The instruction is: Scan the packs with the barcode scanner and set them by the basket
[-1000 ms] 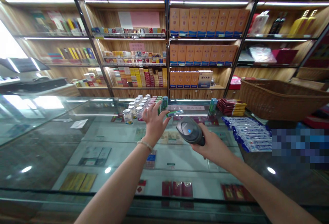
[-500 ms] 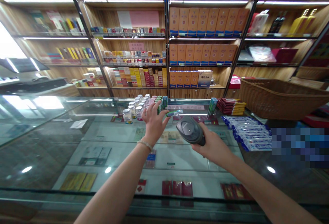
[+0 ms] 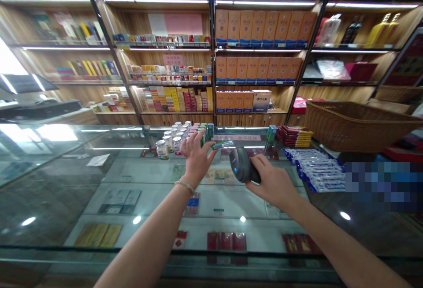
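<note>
My left hand (image 3: 197, 158), with a beaded bracelet at its wrist, pinches one end of a slim green-and-blue stick pack (image 3: 223, 145) between thumb and finger. The pack lies nearly level above the glass counter, its free end pointing right. In my right hand (image 3: 276, 184) is a dark grey handheld barcode scanner (image 3: 240, 164), gripped by the handle. Its head is just below and right of the pack, apart from it, and a small blue light shows on it. Beyond my left fingers stand rows of small white-lidded jars (image 3: 162, 149) and upright green packs (image 3: 210, 130), partly hidden by the hand.
The glass display counter (image 3: 155, 217) holds flat boxes under its top. To the right are blue-and-white packets (image 3: 319, 171), a stack of red-and-yellow packs (image 3: 294, 136), upright green tubes (image 3: 271, 134) and a wicker basket (image 3: 360, 125). Stocked shelves (image 3: 211, 50) line the back wall.
The scanner has turned in my right hand, so its side faces me more and a blue light shows. My left hand still pinches the stick pack in nearly the same place.
</note>
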Demonstrator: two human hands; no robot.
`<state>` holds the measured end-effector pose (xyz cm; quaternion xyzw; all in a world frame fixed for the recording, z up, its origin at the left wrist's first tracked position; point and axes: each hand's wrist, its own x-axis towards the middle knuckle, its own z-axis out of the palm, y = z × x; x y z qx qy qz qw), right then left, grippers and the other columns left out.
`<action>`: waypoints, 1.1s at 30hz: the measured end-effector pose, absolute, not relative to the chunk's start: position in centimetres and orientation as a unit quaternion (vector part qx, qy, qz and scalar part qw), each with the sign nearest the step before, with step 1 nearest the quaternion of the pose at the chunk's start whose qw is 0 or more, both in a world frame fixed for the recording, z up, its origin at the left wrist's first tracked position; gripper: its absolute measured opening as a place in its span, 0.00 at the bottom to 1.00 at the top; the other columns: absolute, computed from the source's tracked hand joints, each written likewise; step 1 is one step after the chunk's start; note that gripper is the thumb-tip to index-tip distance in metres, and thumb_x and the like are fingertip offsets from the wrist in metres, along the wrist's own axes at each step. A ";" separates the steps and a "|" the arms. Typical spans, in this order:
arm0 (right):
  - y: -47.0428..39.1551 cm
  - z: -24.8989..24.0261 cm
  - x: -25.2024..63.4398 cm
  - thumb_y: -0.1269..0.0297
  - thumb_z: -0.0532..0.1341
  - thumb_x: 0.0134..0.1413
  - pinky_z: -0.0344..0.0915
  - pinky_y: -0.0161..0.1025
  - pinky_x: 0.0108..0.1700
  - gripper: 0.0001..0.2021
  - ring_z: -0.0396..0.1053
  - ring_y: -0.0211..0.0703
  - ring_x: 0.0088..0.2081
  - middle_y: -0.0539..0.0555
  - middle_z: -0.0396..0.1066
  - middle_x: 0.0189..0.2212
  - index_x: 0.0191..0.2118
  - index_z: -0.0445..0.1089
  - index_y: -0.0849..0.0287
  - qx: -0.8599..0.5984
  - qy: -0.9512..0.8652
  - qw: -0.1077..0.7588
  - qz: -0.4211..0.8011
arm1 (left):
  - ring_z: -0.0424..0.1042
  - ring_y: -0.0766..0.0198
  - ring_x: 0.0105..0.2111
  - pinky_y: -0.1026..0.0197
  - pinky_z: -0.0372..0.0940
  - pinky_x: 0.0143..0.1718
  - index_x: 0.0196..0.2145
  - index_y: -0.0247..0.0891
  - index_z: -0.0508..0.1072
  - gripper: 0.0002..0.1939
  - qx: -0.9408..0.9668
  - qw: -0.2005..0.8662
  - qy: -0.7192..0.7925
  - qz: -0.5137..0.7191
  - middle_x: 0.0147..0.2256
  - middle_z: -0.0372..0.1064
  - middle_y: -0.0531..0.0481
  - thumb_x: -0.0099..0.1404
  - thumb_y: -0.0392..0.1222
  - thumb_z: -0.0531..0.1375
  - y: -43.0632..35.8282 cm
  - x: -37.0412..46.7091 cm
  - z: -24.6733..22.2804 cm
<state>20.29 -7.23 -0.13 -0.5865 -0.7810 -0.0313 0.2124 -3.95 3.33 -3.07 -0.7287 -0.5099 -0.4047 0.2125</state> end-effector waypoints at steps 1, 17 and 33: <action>-7.2 -0.2 20.3 0.59 0.61 0.57 0.65 0.40 0.32 0.19 0.77 0.52 0.43 0.56 0.72 0.53 0.54 0.68 0.55 -0.589 -0.781 0.203 -0.041 | 0.57 0.42 0.68 0.31 0.45 0.69 0.46 0.49 0.81 0.10 -0.729 0.212 -0.510 -0.405 0.67 0.63 0.43 0.67 0.48 0.66 3.3 -3.9 -3.1; -5.7 -2.9 20.1 0.61 0.67 0.53 0.41 0.81 0.68 0.20 0.41 0.74 0.76 0.70 0.45 0.76 0.52 0.73 0.59 -0.553 -0.793 0.228 -0.115 | 0.56 0.42 0.68 0.32 0.46 0.69 0.45 0.48 0.82 0.10 -0.730 0.209 -0.506 -0.409 0.67 0.63 0.43 0.66 0.47 0.67 3.6 -3.9 -3.3; -5.7 -3.4 19.2 0.60 0.66 0.54 0.39 0.82 0.68 0.18 0.41 0.72 0.76 0.70 0.42 0.76 0.50 0.74 0.60 -0.553 -0.817 0.153 -0.059 | 0.56 0.42 0.68 0.33 0.46 0.69 0.45 0.48 0.81 0.10 -0.733 0.199 -0.505 -0.410 0.68 0.63 0.43 0.66 0.47 0.67 3.1 -3.7 -2.9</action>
